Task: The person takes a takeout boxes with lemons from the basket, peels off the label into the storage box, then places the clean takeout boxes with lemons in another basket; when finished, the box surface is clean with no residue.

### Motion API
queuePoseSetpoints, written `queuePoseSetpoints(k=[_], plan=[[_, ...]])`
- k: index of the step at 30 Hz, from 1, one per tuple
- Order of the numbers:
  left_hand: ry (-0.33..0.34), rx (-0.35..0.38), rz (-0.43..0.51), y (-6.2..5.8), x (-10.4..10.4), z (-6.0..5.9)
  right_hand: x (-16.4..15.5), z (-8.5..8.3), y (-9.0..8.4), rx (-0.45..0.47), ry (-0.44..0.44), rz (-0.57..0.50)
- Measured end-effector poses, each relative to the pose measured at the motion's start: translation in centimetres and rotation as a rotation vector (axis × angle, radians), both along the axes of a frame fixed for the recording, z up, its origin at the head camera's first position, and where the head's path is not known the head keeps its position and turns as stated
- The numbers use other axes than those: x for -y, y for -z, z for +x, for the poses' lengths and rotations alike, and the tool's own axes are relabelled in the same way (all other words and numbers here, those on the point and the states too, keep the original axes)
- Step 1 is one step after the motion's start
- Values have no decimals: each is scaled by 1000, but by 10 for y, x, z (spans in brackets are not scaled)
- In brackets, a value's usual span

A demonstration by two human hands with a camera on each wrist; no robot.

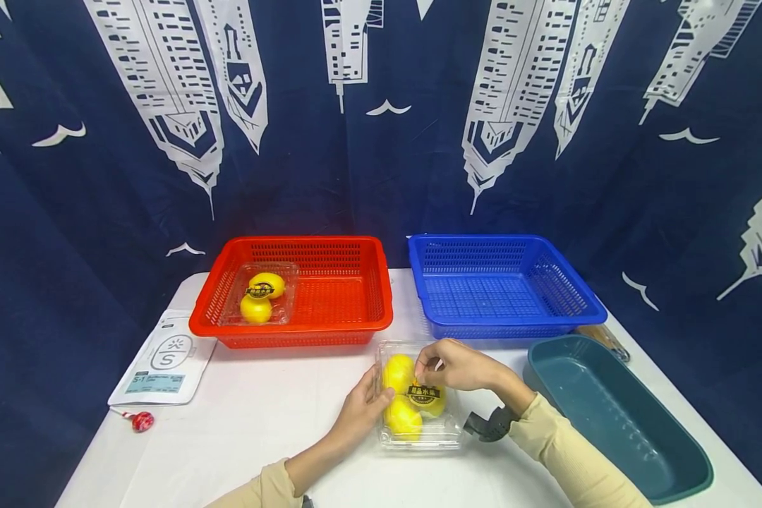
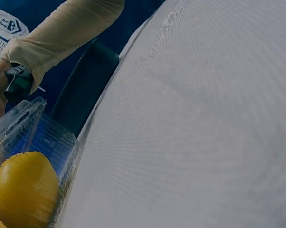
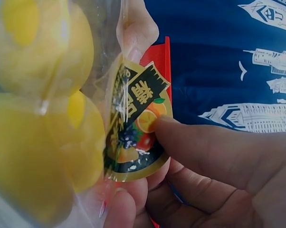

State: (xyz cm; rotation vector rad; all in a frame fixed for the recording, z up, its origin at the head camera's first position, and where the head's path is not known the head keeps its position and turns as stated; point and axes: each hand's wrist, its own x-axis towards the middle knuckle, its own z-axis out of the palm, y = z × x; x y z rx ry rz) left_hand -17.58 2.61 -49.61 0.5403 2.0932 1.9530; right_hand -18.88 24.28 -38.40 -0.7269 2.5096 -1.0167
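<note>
1. Right hand pinches the sticker on the clear clamshell box, low centre of frame; left hand braces its side with relaxed fingers.
2. Looks like the opening step; next move probably needs the lid lifted while the base stays pinned.
3. Count: three lemons here, two in the red basket, one empty blue basket.

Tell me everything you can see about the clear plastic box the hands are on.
The clear clamshell box lies flat on the white table, before the red basket. It holds yellow lemons and bears a dark, gold-edged fruit sticker. The left hand steadies its side; the right hand pinches the sticker.
</note>
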Motion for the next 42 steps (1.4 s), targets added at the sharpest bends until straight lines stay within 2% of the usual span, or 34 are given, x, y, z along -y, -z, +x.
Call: queuePoseSetpoints(k=[32, 42], plan=[[-5, 2, -8, -1, 0, 1, -5, 0, 3, 40, 32, -57], [1, 5, 7, -1, 1, 2, -9, -3, 6, 49, 13, -89]])
